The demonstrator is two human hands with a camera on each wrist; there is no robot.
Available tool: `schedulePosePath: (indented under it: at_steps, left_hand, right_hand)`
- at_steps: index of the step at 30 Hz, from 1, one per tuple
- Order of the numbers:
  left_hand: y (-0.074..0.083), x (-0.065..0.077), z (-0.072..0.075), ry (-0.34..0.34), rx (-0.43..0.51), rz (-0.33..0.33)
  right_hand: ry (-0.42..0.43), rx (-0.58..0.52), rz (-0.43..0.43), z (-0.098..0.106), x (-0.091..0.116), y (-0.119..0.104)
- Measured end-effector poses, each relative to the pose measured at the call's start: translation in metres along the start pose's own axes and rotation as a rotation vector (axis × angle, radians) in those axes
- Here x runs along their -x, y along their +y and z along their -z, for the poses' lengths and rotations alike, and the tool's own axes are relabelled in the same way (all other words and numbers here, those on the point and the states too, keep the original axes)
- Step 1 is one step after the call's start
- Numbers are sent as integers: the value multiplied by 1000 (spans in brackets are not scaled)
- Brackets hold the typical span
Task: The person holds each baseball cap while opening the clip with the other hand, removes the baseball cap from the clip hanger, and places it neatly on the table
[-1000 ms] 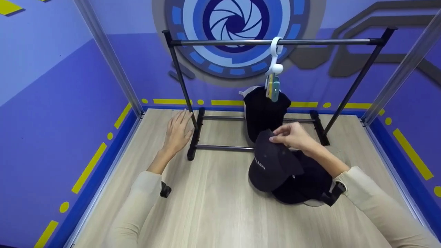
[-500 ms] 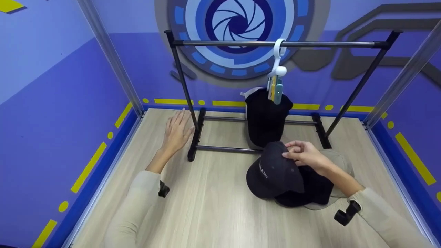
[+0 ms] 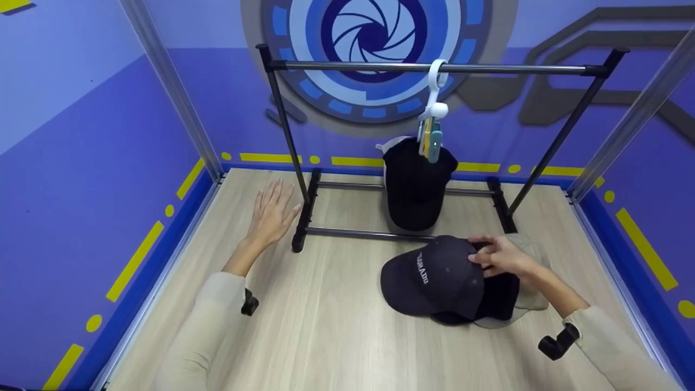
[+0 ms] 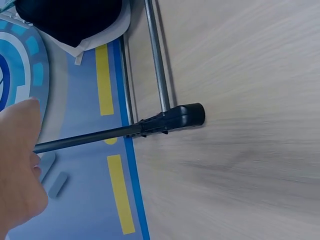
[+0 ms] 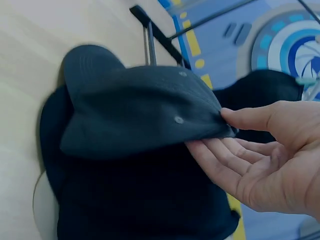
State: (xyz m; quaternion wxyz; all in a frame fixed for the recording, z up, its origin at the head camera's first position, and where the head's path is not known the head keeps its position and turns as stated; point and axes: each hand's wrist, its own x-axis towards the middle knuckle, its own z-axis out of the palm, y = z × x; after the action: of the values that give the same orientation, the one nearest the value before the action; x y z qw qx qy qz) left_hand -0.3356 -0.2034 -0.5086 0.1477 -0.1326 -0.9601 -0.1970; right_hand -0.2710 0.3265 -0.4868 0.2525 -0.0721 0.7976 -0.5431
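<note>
Right hand (image 3: 505,256) pinches the dark grey cap (image 3: 440,277) at the rear edge of its crown; in the right wrist view the thumb lies on top, fingers underneath. Cap sits directly left of that hand, long axis running leftward and a bit toward the person, brim at the far end, pointing away from the grip. Right hand is clearly the nearer one.

Just under the hand and cap: a black cap (image 3: 500,297), then a beige cap (image 3: 535,267) poking out behind, both on the desk (image 3: 336,336). Can't tell if the grey one's weight rests on them.

Ahead-left of the right hand and higher up, a white clip hanger (image 3: 437,110) hooks over the rail (image 3: 521,69); another black cap (image 3: 415,190) is at its clips.

Left hand (image 3: 270,220): fingers straight, a little spread, holding nothing, near the rack post (image 3: 288,133), well apart from the grey cap.
</note>
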Motion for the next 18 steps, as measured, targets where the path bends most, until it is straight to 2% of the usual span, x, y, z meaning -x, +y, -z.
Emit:
schedulePosePath:
  at_steps: [4,9,16,18]
  left_hand:
    - [-4,2,-2,-35,-20,0]
    - [-6,3,-6,-36,-36,14]
    - [-3,3,-8,-41,-12,13]
    - [-4,5,-9,-44,-2,13]
  right_hand:
    - [-12,19,-7,6,4,9]
    - [-4,36,-17,8,7,11]
    - [28,210,24,18,5,7]
    - [36,231,24,21,4,6]
